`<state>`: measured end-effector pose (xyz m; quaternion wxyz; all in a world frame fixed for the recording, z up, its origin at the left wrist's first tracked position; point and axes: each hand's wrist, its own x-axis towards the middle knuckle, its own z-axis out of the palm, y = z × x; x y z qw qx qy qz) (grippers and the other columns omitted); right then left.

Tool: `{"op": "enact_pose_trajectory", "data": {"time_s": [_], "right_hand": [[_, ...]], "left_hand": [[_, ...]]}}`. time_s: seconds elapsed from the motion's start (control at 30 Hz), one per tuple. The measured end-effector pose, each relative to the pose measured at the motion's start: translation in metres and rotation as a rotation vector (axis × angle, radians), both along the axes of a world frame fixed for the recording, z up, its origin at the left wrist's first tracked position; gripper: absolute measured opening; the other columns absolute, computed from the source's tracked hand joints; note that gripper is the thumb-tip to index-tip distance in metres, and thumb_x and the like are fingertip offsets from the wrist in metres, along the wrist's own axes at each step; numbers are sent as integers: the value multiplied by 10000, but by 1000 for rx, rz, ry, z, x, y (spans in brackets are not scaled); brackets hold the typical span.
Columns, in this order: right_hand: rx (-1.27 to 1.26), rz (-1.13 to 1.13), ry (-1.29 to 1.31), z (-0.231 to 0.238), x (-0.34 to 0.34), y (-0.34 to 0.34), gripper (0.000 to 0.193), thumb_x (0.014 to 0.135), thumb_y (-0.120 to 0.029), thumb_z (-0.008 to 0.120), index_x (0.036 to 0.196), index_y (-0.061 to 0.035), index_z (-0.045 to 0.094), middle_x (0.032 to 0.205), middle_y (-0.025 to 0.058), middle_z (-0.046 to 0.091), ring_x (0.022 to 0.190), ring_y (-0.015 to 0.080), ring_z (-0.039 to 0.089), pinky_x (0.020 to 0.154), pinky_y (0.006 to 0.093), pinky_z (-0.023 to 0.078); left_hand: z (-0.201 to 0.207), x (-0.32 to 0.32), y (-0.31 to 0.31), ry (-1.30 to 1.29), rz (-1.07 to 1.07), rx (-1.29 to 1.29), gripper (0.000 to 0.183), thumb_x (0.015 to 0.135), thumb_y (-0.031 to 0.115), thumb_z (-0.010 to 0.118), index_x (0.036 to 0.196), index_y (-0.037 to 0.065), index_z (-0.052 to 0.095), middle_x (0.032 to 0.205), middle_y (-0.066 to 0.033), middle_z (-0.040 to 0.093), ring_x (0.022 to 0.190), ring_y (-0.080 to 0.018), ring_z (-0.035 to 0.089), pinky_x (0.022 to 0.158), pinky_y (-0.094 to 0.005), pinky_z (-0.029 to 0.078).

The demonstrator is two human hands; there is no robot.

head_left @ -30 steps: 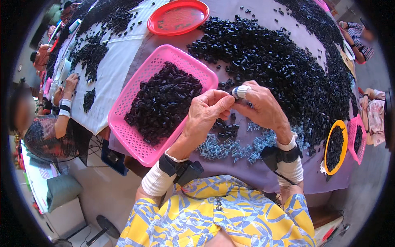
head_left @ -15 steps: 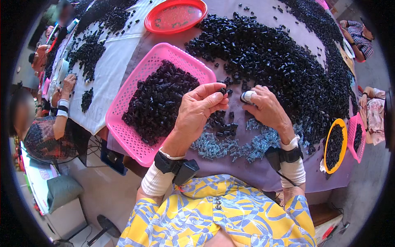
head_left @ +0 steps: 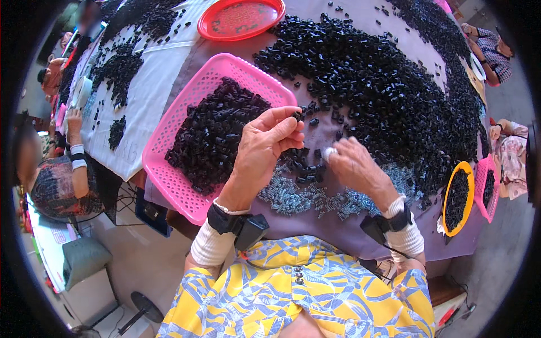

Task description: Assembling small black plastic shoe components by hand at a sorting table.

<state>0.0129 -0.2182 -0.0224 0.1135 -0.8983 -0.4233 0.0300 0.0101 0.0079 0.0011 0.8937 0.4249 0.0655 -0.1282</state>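
My left hand (head_left: 265, 143) pinches a small black plastic piece (head_left: 297, 116) between thumb and fingertips, just off the right edge of a pink perforated basket (head_left: 197, 59). The basket holds a heap of similar black pieces (head_left: 217, 132). My right hand (head_left: 358, 166) is curled closed, slightly smeared, with white wrapping on a fingertip; whatever its fingers hold is hidden. It hovers above small metal springs (head_left: 298, 197) spread along the near side of the table. Between my hands lie several loose black pieces (head_left: 309, 173).
A large pile of black pieces (head_left: 366, 73) covers the table beyond my hands. A red tray (head_left: 242, 35) lies at the back. On the right stand a yellow oval basket (head_left: 446, 213) and a smaller pink basket (head_left: 493, 209). Other people sit at the left and right.
My left hand, still pinching the black piece, has shifted slightly left. My right hand has drawn back from it, down and to the right. A co-worker's hand at the left has moved.
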Motion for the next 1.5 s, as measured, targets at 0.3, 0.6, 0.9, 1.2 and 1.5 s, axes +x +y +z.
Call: {"op": "enact_pose_trajectory", "data": {"time_s": [0.3,0.6,0.9,1.2,1.5], "right_hand": [[125,-211,-39,21,28,-14,63,737,-59,601,794,-32,607,765,113,582,775,288,566,709,384,444],[-65,-87,23,-8,13,-2,146,717,-58,594,857,-93,574,902,58,576,890,229,554,799,368,431],[-119,-16,-72,-5,1,4,92,714,-45,582,797,-81,565,826,68,541,862,224,518,810,365,394],[440,-182,65,33,27,9,177,723,-59,645,894,-28,609,791,129,585,723,291,563,617,376,451],[749,-97,181,59,45,44,284,725,-45,671,994,-13,584,746,103,622,649,223,629,563,307,489]], "left_hand": [[0,-3,7,-16,18,-29,245,893,111,570,1117,12,582,899,-98,647,759,-165,639,717,-308,538],[-3,-2,7,2,7,-73,249,892,108,572,1120,9,580,901,-103,647,761,-170,641,724,-317,539],[-6,-4,8,6,19,-76,254,889,105,578,1125,12,575,892,-103,646,756,-171,643,711,-316,540],[-5,-5,5,-17,-12,-30,249,884,90,584,1118,5,574,907,-100,642,776,-160,638,716,-303,542],[-3,-7,1,-95,-23,147,268,869,76,603,1121,-11,569,912,-86,643,782,-133,627,729,-282,535]]}}
